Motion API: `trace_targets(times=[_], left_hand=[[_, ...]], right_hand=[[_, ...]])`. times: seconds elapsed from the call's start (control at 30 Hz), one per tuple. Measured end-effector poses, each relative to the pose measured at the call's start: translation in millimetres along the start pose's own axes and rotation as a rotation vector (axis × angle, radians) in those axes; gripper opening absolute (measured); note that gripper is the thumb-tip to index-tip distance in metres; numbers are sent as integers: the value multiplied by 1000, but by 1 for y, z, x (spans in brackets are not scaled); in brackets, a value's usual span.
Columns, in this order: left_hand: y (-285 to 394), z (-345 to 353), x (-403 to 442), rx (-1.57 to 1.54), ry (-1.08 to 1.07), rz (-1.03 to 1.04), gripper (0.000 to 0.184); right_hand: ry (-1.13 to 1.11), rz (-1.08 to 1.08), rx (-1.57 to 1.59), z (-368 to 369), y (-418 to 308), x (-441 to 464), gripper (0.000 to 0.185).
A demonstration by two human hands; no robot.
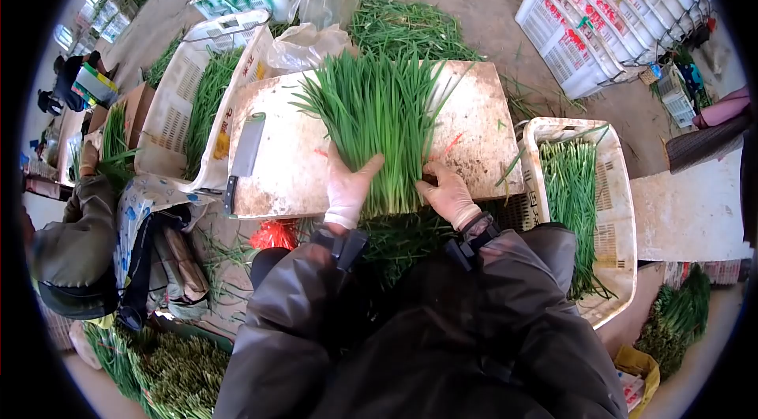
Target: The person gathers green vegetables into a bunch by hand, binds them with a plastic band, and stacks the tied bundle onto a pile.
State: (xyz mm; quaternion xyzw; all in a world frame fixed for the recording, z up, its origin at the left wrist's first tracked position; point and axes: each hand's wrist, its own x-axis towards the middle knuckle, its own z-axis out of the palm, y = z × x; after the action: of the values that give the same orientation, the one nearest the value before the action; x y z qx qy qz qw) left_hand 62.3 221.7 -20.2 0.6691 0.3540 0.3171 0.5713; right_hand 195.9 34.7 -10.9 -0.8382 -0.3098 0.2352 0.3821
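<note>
Leaves (388, 111), long, thin and bright green, make one big bunch (391, 147). The tips fan out, and the paler bottoms sit close together by the near edge of a flat, pale board (288, 147) with brown smudges. The bunch lies on it between both hands. The left hand (349, 188) touches its left side, thumb and fingers apart. The right hand (448, 193) touches its right side, fingers curled; I cannot tell if they pinch any leaves.
</note>
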Motion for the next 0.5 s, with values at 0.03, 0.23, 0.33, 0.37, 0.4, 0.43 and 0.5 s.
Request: trace_targets(times=[0.03,0.23,0.33,0.37,0.4,0.43,0.5], left_hand=[[0,2,0,0,-3,24,94],[8,16,-10,239,-9,63,134],[20,23,-17,544,-35,60,144],[17,23,-15,518,-33,59,143],[15,22,-13,493,-33,59,143],[12,21,-11,469,-36,60,143],[8,21,-12,508,-11,72,141]], right_hand=[[3,-1,35,2,2,2,40],[-169,-137,84,11,-7,6,45],[-283,-243,73,12,-16,10,43],[-347,-224,151,10,-18,12,43],[-410,-203,231,7,-21,15,42],[-470,-181,313,5,-24,18,42],[-528,-70,410,0,-22,21,37]])
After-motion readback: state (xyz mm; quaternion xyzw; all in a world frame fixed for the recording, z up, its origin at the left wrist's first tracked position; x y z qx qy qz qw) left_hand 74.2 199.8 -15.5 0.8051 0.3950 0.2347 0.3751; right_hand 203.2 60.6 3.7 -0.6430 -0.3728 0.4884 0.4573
